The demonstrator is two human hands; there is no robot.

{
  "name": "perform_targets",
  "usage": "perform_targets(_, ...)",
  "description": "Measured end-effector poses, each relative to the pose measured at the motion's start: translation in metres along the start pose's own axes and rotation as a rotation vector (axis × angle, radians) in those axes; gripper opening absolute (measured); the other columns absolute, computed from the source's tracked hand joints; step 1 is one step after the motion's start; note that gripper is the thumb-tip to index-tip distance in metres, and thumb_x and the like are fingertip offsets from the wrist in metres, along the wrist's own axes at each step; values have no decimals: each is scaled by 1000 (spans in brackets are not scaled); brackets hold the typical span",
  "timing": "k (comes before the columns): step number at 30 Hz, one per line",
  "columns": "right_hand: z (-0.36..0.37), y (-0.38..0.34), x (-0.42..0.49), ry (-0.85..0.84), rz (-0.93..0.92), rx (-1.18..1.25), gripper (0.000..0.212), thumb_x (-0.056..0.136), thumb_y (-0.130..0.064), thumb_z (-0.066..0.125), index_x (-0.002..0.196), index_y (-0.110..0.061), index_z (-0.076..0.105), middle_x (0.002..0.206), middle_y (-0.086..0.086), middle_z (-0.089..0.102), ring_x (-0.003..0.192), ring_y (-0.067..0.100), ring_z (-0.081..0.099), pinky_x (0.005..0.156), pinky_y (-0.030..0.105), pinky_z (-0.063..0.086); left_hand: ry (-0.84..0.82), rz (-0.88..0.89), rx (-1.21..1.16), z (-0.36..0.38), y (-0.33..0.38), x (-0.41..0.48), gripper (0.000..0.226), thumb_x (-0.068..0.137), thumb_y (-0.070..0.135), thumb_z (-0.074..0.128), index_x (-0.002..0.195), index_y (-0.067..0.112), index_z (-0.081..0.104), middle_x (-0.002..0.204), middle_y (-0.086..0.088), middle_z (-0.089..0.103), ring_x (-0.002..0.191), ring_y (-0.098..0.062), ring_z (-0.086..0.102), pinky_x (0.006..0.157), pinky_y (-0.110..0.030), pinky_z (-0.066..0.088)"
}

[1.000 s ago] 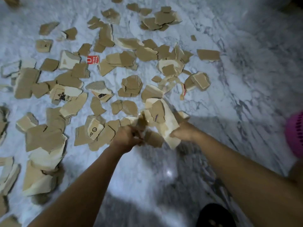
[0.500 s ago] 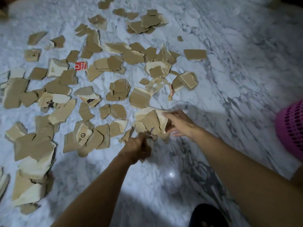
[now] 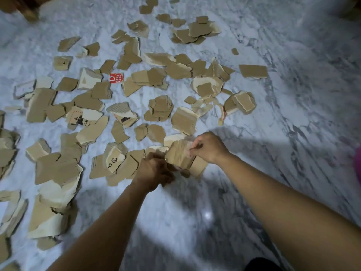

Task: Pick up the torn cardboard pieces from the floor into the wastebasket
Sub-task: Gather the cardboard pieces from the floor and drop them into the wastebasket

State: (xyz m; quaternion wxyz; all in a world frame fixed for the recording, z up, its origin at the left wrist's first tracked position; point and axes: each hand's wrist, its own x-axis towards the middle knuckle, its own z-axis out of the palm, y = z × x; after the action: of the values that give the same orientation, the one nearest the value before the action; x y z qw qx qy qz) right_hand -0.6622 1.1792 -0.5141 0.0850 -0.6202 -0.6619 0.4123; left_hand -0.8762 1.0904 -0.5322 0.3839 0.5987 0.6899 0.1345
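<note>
Our right hand (image 3: 209, 148) clamps its fingers on a cardboard piece (image 3: 178, 155) just above the marble floor (image 3: 293, 94). Our left hand (image 3: 154, 171) curls beside it, its grip too blurred to tell. Dozens of torn scraps (image 3: 183, 120) lie scattered, and the pink wastebasket (image 3: 358, 165) sits at the right edge, so we judge most of the work is left.

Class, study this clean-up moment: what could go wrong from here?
1. The stack of pieces gripped between the left hand and right hand looks loose; some may slip out on the carry.
2. The wastebasket sits at the far right, barely in view, so a toss could miss.
</note>
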Motion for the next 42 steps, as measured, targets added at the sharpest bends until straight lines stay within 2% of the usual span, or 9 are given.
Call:
perform_targets(5, 28, -21, 13, -45, 59, -149, 75, 64, -38, 92, 119, -25, 42, 116, 1, 62, 107, 30, 61, 91, 46, 52, 13, 40, 6, 16, -11, -5, 23, 71, 22, 74, 91, 23, 63, 80, -3, 68, 75, -26, 67, 69, -37, 55)
perform_targets(8, 43, -27, 19, -77, 58, -162, 106, 59, -38, 95, 141, -35, 27, 125, 9, 61, 113, 35, 60, 93, 48, 52, 26, -14, -67, 18, -13, -7, 32, 76, 20, 74, 102, 25, 57, 78, 7, 69, 74, -16, 68, 67, -28, 55)
perform_targets(15, 32, -27, 13, -346, 142, -70, 81, 59, -45, 95, 127, -20, 59, 110, -9, 60, 111, 15, 59, 68, 17, 42, 109, -131, -189, 7, -12, -12, 44, 70, 11, 85, 96, 11, 49, 72, 6, 68, 56, 2, 64, 52, -13, 47)
perform_targets(19, 26, -26, 8, -396, 160, -210, 94, 57, -44, 96, 133, -10, 54, 129, 3, 61, 115, 24, 58, 78, 30, 44, 81, -134, -287, -8, -7, -14, 45, 68, 4, 87, 100, 13, 57, 76, -5, 71, 55, -7, 68, 51, -16, 53)
perform_targets(25, -22, -16, -2, -280, 245, -149, 49, 67, -45, 91, 84, -16, 54, 84, -3, 57, 87, 22, 58, 58, 27, 41, 33, -120, -131, -44, -21, -14, 32, 67, 21, 90, 90, 17, 68, 81, -2, 72, 73, -11, 68, 65, -23, 52)
perform_targets(29, -51, -3, -4, -135, 291, -106, 89, 65, -51, 90, 131, -2, 56, 127, 9, 61, 116, 28, 59, 87, 33, 51, -80, -112, 51, -54, -21, -6, 30, 68, 29, 90, 78, 14, 66, 82, -7, 71, 74, -19, 66, 69, -31, 52)
perform_targets(35, -19, 1, -6, -243, 182, -242, 78, 62, -55, 90, 120, -10, 64, 118, 7, 64, 111, 28, 63, 78, 29, 45, -126, -23, 434, -23, -22, 9, 54, 71, 51, 81, 120, 32, 65, 145, -3, 37, 131, -29, 38, 107, -44, 41)
perform_targets(38, 18, 1, -11, -261, 61, -468, 88, 64, -58, 87, 139, -27, 52, 135, 8, 42, 130, 34, 44, 104, 37, 42, -61, -11, 522, -9, -24, 10, 48, 79, 48, 75, 122, 31, 62, 140, -4, 40, 125, -30, 39, 103, -46, 44)
perform_targets(42, 33, 4, -15, -220, 85, -471, 99, 61, -45, 93, 137, -27, 32, 127, 10, 50, 118, 35, 52, 83, 40, 42, 3, 0, 554, -9, -25, 11, 54, 78, 50, 74, 120, 24, 50, 120, -8, 55, 112, -32, 52, 93, -48, 47)
